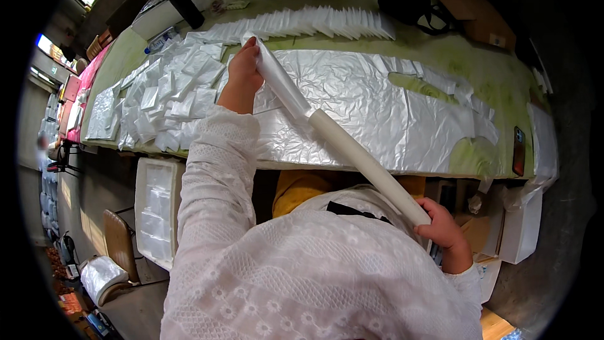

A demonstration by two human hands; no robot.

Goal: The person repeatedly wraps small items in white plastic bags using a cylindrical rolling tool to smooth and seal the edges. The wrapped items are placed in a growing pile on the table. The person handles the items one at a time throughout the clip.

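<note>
A long off-white tube (371, 164) slants across in front of me, from my lap up over the table. My right hand (441, 225) is closed around its lower end. A shiny, translucent plastic sleeve (283, 82) extends from the tube's upper end; how far the tube reaches inside it I cannot tell. My left hand (244, 69) is closed on the sleeve's far end. Beneath the sleeve lies a wide spread of crinkled, silvery clear plastic film (365, 113). Left of it is a loose pile of small folded plastic packets (167, 91), close to my left forearm.
Upright folded packets (308, 23) form a row behind the film on the green-topped table (475, 157). A phone (518, 151) lies at the right edge. Farther back are a black bag (406, 1), cardboard (475, 16) and a black cylinder (185, 6). A white foam box (143, 214) stands below left.
</note>
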